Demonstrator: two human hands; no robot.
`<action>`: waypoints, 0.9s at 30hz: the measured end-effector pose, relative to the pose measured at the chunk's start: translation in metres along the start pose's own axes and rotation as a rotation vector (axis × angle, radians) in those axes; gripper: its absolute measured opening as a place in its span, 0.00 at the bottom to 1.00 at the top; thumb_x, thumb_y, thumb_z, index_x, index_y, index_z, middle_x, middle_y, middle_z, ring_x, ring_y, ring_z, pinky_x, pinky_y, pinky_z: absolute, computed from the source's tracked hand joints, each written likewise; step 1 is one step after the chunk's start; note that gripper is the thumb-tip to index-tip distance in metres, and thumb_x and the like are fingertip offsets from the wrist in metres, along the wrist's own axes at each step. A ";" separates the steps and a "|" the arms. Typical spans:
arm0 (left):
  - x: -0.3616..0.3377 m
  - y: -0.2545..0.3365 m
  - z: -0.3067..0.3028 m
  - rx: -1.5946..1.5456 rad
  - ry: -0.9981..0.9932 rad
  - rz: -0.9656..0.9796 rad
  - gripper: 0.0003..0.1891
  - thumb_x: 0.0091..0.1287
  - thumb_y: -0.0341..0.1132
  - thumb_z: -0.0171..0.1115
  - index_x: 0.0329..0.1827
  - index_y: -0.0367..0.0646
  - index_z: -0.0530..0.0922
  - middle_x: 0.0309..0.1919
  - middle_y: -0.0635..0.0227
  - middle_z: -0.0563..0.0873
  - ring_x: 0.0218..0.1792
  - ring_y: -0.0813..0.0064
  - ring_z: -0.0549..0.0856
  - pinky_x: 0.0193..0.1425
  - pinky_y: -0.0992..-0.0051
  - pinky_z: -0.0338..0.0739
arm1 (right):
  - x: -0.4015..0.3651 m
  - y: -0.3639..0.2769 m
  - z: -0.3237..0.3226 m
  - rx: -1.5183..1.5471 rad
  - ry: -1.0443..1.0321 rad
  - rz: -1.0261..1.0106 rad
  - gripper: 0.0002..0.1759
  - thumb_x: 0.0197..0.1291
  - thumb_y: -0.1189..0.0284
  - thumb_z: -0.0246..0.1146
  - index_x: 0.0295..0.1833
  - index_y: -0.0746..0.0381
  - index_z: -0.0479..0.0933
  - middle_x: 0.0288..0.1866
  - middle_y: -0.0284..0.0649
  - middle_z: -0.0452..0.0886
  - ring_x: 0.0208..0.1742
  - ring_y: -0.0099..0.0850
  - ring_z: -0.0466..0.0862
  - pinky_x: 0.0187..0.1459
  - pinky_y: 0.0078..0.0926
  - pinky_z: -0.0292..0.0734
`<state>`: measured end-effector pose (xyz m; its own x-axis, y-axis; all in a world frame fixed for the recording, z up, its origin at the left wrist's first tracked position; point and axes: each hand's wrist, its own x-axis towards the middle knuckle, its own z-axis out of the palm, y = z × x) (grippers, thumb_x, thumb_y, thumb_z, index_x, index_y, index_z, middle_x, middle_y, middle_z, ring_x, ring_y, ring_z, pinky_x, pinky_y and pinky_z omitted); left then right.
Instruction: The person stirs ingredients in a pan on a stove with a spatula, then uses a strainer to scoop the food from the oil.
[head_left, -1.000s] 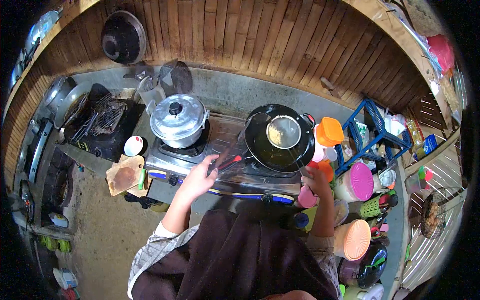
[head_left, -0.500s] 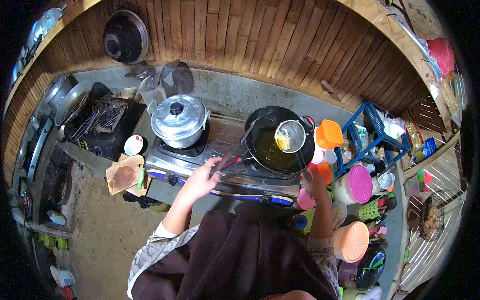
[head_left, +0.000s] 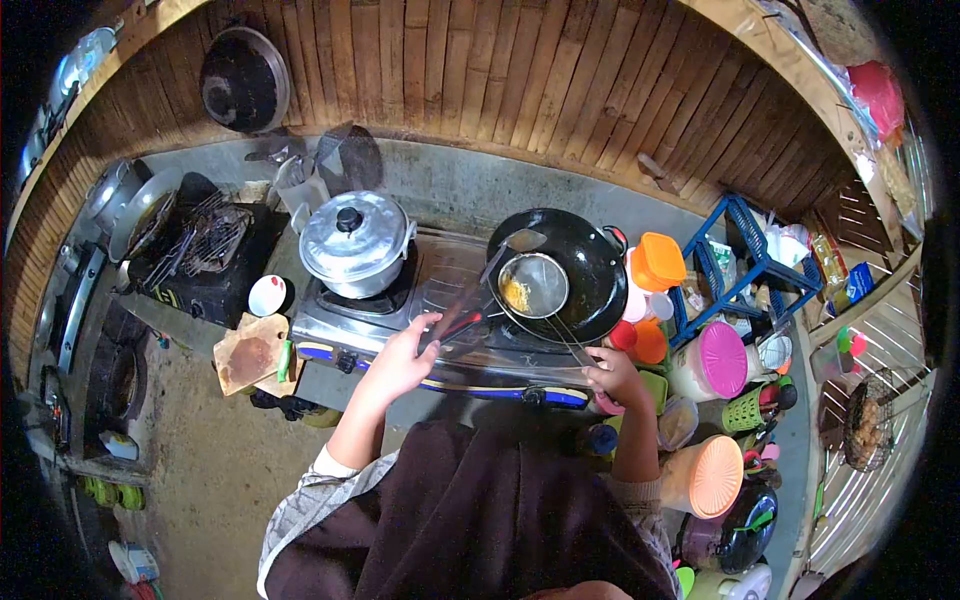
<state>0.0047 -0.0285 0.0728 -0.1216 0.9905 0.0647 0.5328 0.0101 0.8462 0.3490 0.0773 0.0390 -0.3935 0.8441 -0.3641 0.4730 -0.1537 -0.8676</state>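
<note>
My left hand (head_left: 400, 362) is closed around the handle of a long metal spatula (head_left: 492, 262), whose flat end reaches over the black wok (head_left: 598, 290). Close by that hand is a red-tipped handle (head_left: 464, 323) at the wok's near-left side. With my right hand (head_left: 618, 378), I grip the thin handle of a round wire strainer (head_left: 545, 287), held over the left part of the wok. Golden food bits (head_left: 515, 293) lie at the strainer's left side. Shiny oil coats the wok.
A lidded aluminium pot (head_left: 353, 240) stands on the left burner of the gas stove (head_left: 450, 268). Left of it are a white bowl (head_left: 267, 295) and a cutting board (head_left: 246, 358). Plastic containers, such as an orange one (head_left: 657, 262), and a blue rack (head_left: 750, 255) crowd the right.
The strainer has moved left across the wok, towards the spatula's end. My right hand has shifted slightly down and left with it; my left hand stays nearly in place.
</note>
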 end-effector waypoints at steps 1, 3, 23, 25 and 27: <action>0.000 -0.001 0.000 -0.004 0.006 0.012 0.21 0.59 0.32 0.54 0.56 0.41 0.67 0.37 0.43 0.80 0.43 0.47 0.79 0.46 0.61 0.71 | -0.002 -0.003 -0.002 0.000 -0.002 0.000 0.24 0.51 0.69 0.59 0.56 0.64 0.69 0.30 0.41 0.79 0.24 0.20 0.74 0.22 0.20 0.68; -0.002 0.004 -0.003 0.002 -0.012 -0.031 0.21 0.59 0.32 0.54 0.56 0.41 0.67 0.36 0.44 0.80 0.42 0.47 0.79 0.45 0.61 0.72 | -0.006 -0.008 -0.010 -0.110 0.025 -0.061 0.23 0.52 0.70 0.58 0.55 0.64 0.70 0.28 0.40 0.79 0.26 0.21 0.75 0.23 0.22 0.69; 0.000 -0.002 0.001 -0.001 0.003 -0.009 0.21 0.58 0.32 0.54 0.56 0.40 0.67 0.35 0.43 0.80 0.41 0.48 0.80 0.46 0.63 0.72 | -0.012 -0.014 -0.055 -0.543 0.272 0.007 0.05 0.52 0.73 0.58 0.33 0.63 0.72 0.15 0.35 0.71 0.13 0.23 0.70 0.15 0.24 0.64; -0.001 0.003 0.000 0.001 -0.003 -0.028 0.21 0.58 0.32 0.54 0.56 0.39 0.67 0.37 0.44 0.80 0.43 0.48 0.79 0.47 0.63 0.72 | -0.002 0.003 -0.052 -0.568 0.273 -0.106 0.06 0.53 0.72 0.57 0.35 0.62 0.73 0.15 0.34 0.70 0.13 0.21 0.69 0.14 0.23 0.64; -0.001 0.006 -0.001 0.002 -0.004 -0.033 0.21 0.58 0.32 0.54 0.56 0.39 0.67 0.37 0.44 0.80 0.43 0.49 0.79 0.47 0.63 0.72 | 0.007 0.010 -0.050 -0.590 0.272 -0.218 0.08 0.53 0.71 0.57 0.38 0.62 0.74 0.15 0.33 0.70 0.13 0.20 0.68 0.14 0.22 0.63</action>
<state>0.0072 -0.0300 0.0788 -0.1352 0.9902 0.0346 0.5302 0.0428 0.8468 0.3903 0.1067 0.0445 -0.3526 0.9350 -0.0371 0.7863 0.2746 -0.5534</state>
